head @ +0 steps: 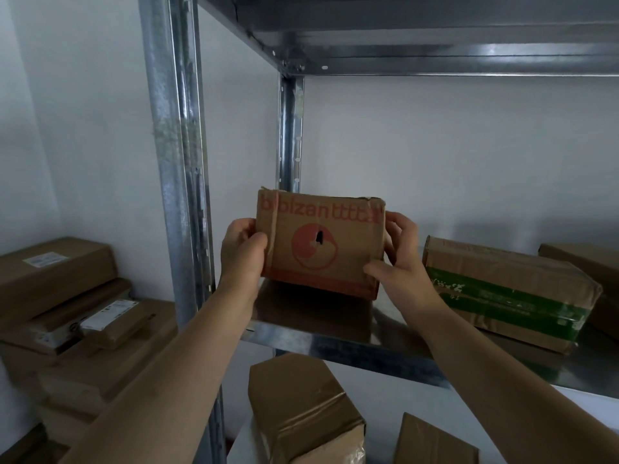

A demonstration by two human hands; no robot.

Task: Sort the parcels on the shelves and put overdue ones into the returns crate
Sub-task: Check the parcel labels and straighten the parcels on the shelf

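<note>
Fingers (398,229) of both my hands curl round the sides of a small printed box (320,244), held just above the metal shelf (335,339). Other parcels sit there unsorted, the green-taped box (509,293) among them. No returns crate shows, so I judge most sorting remains.

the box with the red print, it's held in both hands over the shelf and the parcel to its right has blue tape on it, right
Not quite: the tape is green, not blue. The head view shows the box with the red print held between the left hand and the right hand over the shelf, and the parcel to its right has a green band of tape.
</note>
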